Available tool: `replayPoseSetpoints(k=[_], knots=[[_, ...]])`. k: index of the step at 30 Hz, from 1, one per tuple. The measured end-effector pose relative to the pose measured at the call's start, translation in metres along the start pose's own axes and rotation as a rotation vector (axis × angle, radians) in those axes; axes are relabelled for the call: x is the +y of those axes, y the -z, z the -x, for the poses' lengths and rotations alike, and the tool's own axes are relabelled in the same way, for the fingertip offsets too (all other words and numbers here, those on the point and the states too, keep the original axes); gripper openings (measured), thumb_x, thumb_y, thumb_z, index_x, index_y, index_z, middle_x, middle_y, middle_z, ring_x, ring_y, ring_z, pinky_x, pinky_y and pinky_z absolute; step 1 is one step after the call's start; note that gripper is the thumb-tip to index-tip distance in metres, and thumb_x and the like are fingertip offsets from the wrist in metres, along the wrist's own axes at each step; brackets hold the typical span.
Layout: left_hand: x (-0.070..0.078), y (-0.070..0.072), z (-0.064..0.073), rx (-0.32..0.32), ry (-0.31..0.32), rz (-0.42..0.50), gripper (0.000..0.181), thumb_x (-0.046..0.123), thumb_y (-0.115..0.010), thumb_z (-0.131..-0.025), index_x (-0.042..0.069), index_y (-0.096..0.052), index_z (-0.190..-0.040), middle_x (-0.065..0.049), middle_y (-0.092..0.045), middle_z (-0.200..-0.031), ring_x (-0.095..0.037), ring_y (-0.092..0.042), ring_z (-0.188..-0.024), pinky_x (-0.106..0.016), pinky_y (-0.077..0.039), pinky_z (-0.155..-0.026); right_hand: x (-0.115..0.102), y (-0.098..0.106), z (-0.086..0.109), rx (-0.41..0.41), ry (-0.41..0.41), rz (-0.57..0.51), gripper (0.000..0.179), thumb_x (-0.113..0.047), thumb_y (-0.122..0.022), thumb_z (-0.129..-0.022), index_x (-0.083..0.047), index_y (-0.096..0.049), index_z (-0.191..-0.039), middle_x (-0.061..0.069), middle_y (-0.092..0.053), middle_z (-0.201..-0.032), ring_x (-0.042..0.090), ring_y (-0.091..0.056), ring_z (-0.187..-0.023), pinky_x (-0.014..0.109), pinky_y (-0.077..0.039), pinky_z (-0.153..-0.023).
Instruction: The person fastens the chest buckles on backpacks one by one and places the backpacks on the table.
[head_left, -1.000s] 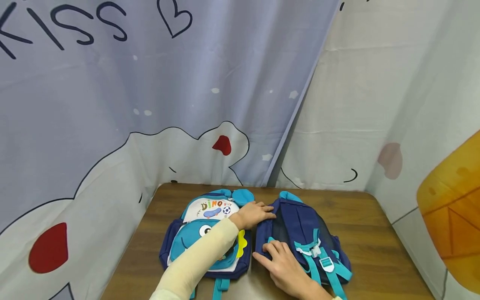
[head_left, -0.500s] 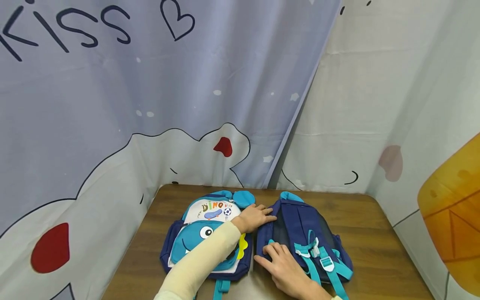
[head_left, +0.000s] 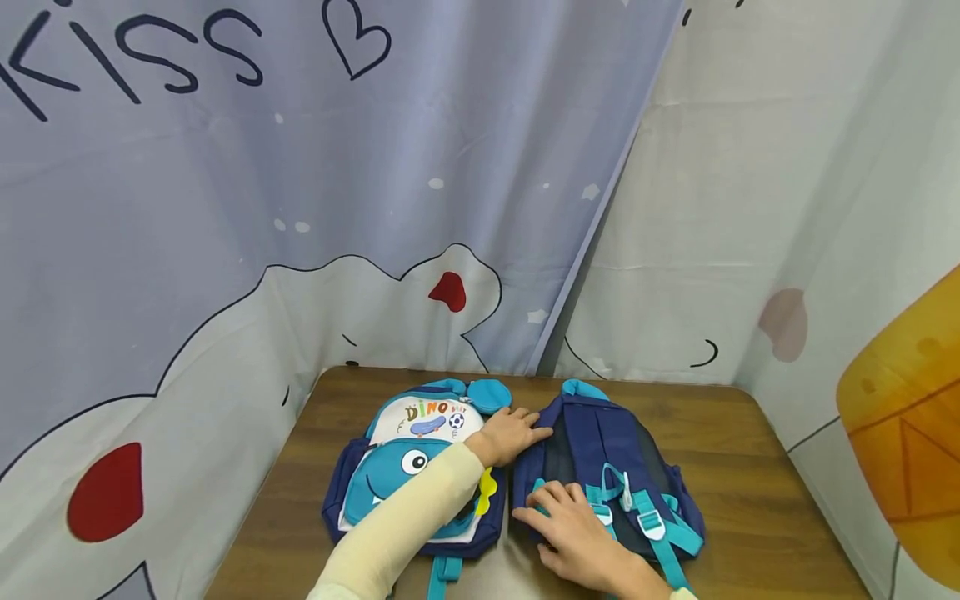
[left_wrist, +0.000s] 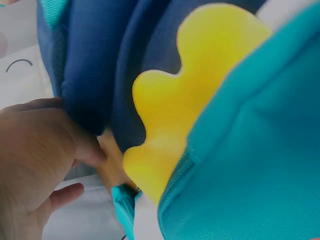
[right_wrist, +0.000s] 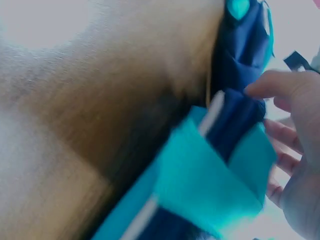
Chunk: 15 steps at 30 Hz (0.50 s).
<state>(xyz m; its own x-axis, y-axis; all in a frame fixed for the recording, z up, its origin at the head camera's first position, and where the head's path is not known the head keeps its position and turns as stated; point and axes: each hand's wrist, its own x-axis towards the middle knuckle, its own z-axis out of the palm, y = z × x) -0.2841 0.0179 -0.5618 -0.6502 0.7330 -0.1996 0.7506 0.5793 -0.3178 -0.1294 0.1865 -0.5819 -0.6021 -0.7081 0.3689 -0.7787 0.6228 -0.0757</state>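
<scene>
Two children's backpacks lie side by side on the wooden table. The left backpack (head_left: 415, 496) faces up with a white "DINO" panel and a teal dinosaur front with yellow spikes (left_wrist: 175, 110). Its neighbour, the navy backpack (head_left: 618, 437), shows its back panel, teal straps (head_left: 667, 546) and white buckles (head_left: 651, 523). My left hand (head_left: 510, 435) reaches across the dinosaur bag, fingers extended onto the navy backpack's upper left edge. My right hand (head_left: 573, 533) rests at the navy backpack's lower left side, thumb spread from the fingers, close by a teal strap (right_wrist: 210, 175).
The brown wooden table (head_left: 727, 467) extends to the right of the bags and in front of them. Behind it hangs a printed curtain (head_left: 420, 150) with lettering and a heart. A white curtain (head_left: 720, 208) with an orange shape hangs at the right.
My right hand has shifted slightly on the navy backpack, and its straps and buckles have changed position. My left hand stays nearly in place. The head view has moved slightly.
</scene>
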Motion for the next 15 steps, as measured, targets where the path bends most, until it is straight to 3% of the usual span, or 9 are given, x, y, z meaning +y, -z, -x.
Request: replayPoseSetpoints(k=[4, 15], knots=[[-0.001, 0.006, 0.000, 0.021, 0.000, 0.032, 0.064, 0.025, -0.069, -0.104, 0.040, -0.043, -0.161, 0.004, -0.047, -0.163, -0.019, -0.049, -0.147, -0.039, -0.048, -0.115, 0.011, 0.012, 0.000, 0.029, -0.031, -0.018, 0.050, -0.030, -0.089, -0.084, -0.025, -0.072, -0.131, -0.011, -0.063, -0.117, 0.010, -0.052, -0.106, 0.035, -0.037, -0.083], [0.006, 0.012, 0.003, 0.042, -0.026, 0.078, 0.063, 0.034, -0.072, -0.102, 0.038, -0.046, -0.159, 0.006, -0.050, -0.161, -0.018, -0.049, -0.145, -0.037, -0.047, -0.114, 0.035, 0.030, 0.011, 0.108, -0.060, -0.002, 0.045, -0.023, -0.089, -0.083, -0.022, -0.075, -0.126, -0.011, -0.066, -0.115, 0.011, -0.056, -0.107, 0.037, -0.042, -0.083]])
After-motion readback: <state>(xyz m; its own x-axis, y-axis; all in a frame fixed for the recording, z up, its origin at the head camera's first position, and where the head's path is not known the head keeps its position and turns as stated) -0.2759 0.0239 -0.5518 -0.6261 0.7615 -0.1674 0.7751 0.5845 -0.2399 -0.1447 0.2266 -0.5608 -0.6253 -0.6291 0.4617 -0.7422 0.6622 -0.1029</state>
